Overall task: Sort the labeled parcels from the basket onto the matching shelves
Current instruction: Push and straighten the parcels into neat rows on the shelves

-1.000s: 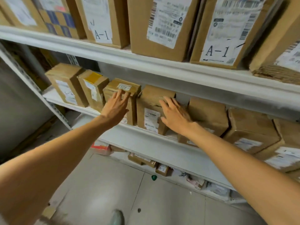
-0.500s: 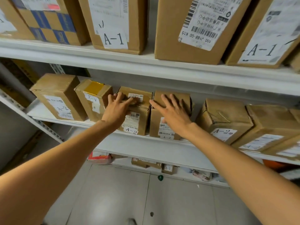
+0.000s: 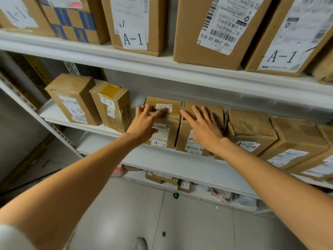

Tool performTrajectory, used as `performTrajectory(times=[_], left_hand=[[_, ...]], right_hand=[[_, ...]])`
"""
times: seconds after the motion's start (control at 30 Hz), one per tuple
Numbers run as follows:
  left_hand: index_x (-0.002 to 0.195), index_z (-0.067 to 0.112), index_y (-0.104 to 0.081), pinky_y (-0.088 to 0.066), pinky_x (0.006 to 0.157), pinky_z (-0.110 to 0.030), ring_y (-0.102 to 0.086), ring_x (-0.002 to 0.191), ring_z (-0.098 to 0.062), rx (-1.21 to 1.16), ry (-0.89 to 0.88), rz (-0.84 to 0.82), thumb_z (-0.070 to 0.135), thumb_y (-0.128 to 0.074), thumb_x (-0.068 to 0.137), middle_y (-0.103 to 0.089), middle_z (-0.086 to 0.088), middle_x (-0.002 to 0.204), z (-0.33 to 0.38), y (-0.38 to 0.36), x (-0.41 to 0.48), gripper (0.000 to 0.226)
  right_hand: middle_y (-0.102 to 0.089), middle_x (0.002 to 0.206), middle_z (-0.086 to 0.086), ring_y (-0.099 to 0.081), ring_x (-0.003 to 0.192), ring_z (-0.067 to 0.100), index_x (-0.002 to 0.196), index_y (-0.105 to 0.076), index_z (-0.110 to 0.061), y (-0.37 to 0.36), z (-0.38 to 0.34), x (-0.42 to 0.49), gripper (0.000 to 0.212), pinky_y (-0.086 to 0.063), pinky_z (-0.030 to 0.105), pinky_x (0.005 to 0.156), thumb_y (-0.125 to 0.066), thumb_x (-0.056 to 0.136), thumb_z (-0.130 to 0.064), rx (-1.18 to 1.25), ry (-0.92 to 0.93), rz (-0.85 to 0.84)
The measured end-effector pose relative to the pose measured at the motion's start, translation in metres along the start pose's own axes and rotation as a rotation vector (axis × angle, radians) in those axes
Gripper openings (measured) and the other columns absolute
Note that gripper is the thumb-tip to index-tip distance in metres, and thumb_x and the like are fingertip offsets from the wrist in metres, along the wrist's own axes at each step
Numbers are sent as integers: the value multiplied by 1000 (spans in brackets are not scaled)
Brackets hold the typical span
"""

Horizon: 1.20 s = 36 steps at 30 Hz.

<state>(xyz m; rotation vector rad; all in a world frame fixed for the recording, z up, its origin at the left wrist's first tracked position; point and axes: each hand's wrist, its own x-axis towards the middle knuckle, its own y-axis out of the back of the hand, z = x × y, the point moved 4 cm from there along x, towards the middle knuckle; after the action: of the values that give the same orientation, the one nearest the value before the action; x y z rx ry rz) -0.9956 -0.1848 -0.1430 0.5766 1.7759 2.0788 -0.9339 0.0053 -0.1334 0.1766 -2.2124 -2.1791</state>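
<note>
Head view: left hand [image 3: 144, 123] is lying over the upper front edge of an upright brown cardboard parcel with a white A-2 label [image 3: 173, 121]. Fingers are nearly straight and slightly spread on its top, thumb down the front face; it is pressing, not wrapping. The parcel is standing directly ahead of and under that hand on the white metal middle shelf [image 3: 162, 160], long axis vertical, label facing out.

Right hand [image 3: 205, 129] is resting flat, fingers splayed, on the neighbouring brown cardboard box [image 3: 216, 110], which is touching the parcel's right side. Left of the left hand a gap is showing before a yellow-taped brown carton [image 3: 115, 105].

Judging: the left hand is placed for any push rearward, with the right steadying the neighbour. Basket is not showing.
</note>
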Motion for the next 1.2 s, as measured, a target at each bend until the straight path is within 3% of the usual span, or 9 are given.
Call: performTrajectory(times=[0.13, 0.33, 0.43, 0.57, 0.73, 0.8, 0.87, 1.03, 1.2], left_hand=[[153, 31, -8, -29, 112, -51, -17, 140, -35, -146, -1, -3, 32, -72, 83, -22, -11, 151, -17, 19, -15, 95], [147, 14, -29, -39, 105, -44, -35, 128, -31, -150, 164, 231, 32, -59, 92, -36, -14, 144, -121, 57, -46, 65], [144, 12, -32, -38, 104, -44, -35, 128, -33, -45, 302, 277, 31, -64, 88, -37, -17, 141, -191, 67, -55, 67], [146, 18, -29, -34, 108, -50, -27, 132, -39, 32, 442, 279, 42, -73, 79, -31, -20, 144, -267, 72, -50, 84], [152, 25, -9, -23, 112, -56, -9, 142, -42, -225, 603, 247, 62, -76, 65, -6, -18, 156, -318, 62, -25, 116], [152, 28, 3, -14, 112, -60, 4, 144, -42, -321, 672, 204, 69, -76, 59, 8, -17, 158, -327, 55, -12, 128], [152, 27, 6, -10, 112, -64, 9, 144, -42, -405, 697, 148, 74, -74, 53, 14, -18, 158, -329, 47, 1, 136], [150, 19, -2, -22, 108, -67, -10, 141, -46, -466, 730, 230, 77, -75, 49, 1, -18, 157, -315, 35, 13, 137], [143, 11, -14, -37, 102, -56, -24, 127, -46, -463, 614, 278, 64, -79, 53, -19, -20, 142, -293, 40, 10, 123]], right_hand=[[-5, 160, 15, 2, 148, 33, 154, 1, -11, 21, -34, 12, 95, -3, 46, 119, -59, 88, -46, -7, 71, 100], [-30, 150, 12, -23, 141, 27, 144, -31, -9, 36, -131, 60, 62, -25, 37, 113, -55, 93, -34, 86, 217, 160], [-39, 141, 13, -35, 131, 29, 136, -38, -9, 32, -182, 96, 55, -36, 38, 103, -58, 91, -31, 94, 231, 161], [-34, 144, 15, -32, 132, 32, 139, -34, -9, 27, -229, 146, 61, -32, 40, 107, -60, 89, -31, 68, 175, 176], [-12, 157, 18, -10, 144, 41, 152, -11, -13, 17, -252, 194, 83, -16, 57, 116, -64, 89, -28, 12, 103, 104], [-10, 158, 18, -14, 143, 43, 154, -4, -16, 11, -251, 203, 91, -15, 59, 115, -67, 88, -24, -52, 89, 85], [-16, 156, 18, -24, 138, 42, 153, -7, -17, 8, -248, 205, 96, -24, 57, 112, -72, 83, -19, -99, 86, 102], [-25, 149, 16, -34, 129, 39, 151, -13, -21, 13, -243, 203, 94, -34, 53, 107, -74, 80, -12, -96, 156, 123], [-27, 148, 14, -34, 130, 36, 150, -20, -23, 19, -223, 193, 89, -34, 51, 107, -73, 80, -8, -69, 152, 131]])
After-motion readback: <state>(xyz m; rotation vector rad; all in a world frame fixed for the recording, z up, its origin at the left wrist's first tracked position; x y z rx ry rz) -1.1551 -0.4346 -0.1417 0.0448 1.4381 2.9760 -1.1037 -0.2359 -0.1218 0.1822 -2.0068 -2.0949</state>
